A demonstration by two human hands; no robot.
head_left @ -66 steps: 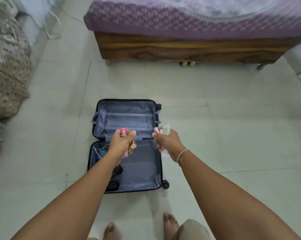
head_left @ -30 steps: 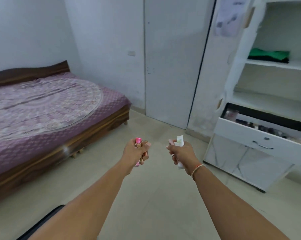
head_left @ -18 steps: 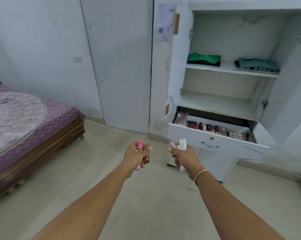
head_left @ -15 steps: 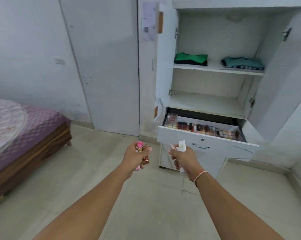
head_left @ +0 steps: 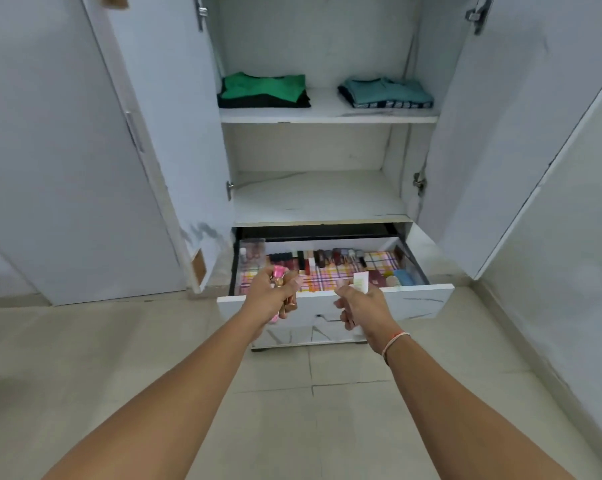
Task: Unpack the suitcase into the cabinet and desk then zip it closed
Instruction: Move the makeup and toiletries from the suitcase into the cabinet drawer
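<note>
My left hand (head_left: 273, 295) grips a small bunch of pink and rose-gold cosmetic tubes (head_left: 280, 273). A white tube (head_left: 360, 282) is held in my right hand (head_left: 360, 306). Both hands hang in front of the open white drawer (head_left: 413, 299) of the cabinet, whose two doors stand open. The drawer has a checked liner and a row of several cosmetics (head_left: 330, 258) along its back. The suitcase is out of view.
Folded green and black clothes (head_left: 263, 91) and folded teal clothes (head_left: 386, 93) lie on the upper shelf (head_left: 327, 114). The lower shelf (head_left: 318, 199) is bare. The right cabinet door (head_left: 521, 140) juts forward. A closed white door (head_left: 50, 150) is on the left. Tiled floor lies below.
I turned from the open suitcase on the floor towards the cabinet and came close to it. Both hands kept their tubes and now reach the drawer front.
</note>
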